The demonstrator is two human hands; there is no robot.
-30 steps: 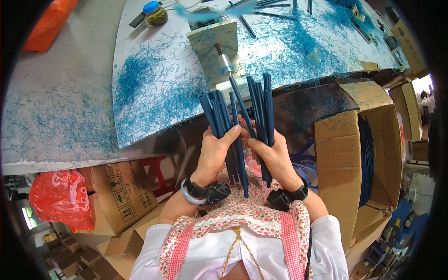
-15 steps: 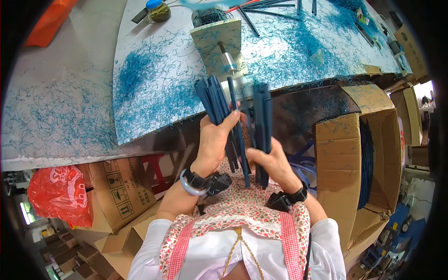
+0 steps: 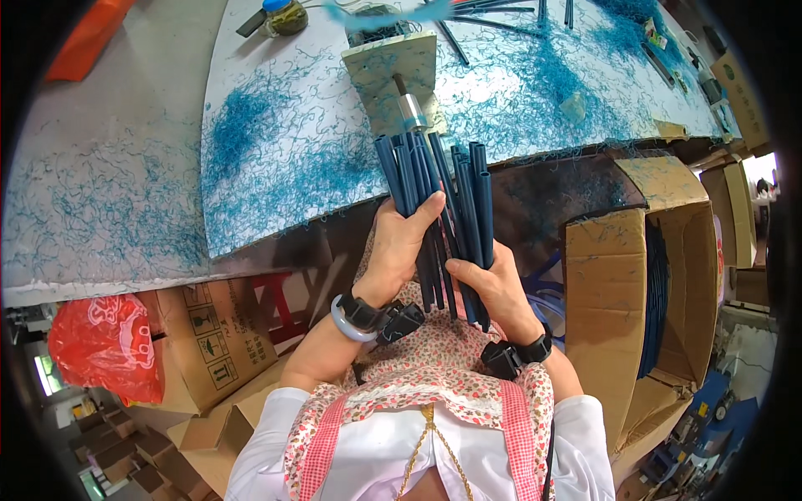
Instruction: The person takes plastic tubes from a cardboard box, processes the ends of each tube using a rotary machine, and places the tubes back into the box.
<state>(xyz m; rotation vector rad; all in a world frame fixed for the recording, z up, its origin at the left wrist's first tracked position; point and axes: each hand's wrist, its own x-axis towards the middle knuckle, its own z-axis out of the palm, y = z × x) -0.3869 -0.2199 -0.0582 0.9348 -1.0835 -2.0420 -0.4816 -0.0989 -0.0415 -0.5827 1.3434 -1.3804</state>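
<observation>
My left hand (image 3: 399, 249) is wrapped round a bundle of dark blue plastic tubes (image 3: 404, 171), its thumb lying across their front. Another bundle of the same tubes (image 3: 474, 204) is gripped in my right hand (image 3: 499, 290), close beside the first. Both bundles stand nearly upright over my lap, hollow ends up and slightly fanned. Just beyond their tops is a small motor-driven machine with a metal spindle (image 3: 409, 108), fixed to a pale mounting plate (image 3: 389, 60). Most of my fingers are hidden behind the tubes.
Curly blue shavings (image 3: 242, 129) cover the white table (image 3: 313, 79). A jar with a blue lid (image 3: 284, 17) and loose tubes (image 3: 493, 25) lie at the back. An open carton (image 3: 606, 292) holding tubes stands at right; a red plastic bag (image 3: 107, 346) and carton (image 3: 219, 342) are at left.
The two bundles have come closer together, and the single tube that stood between them now sits among the others. My left hand has shifted slightly right.
</observation>
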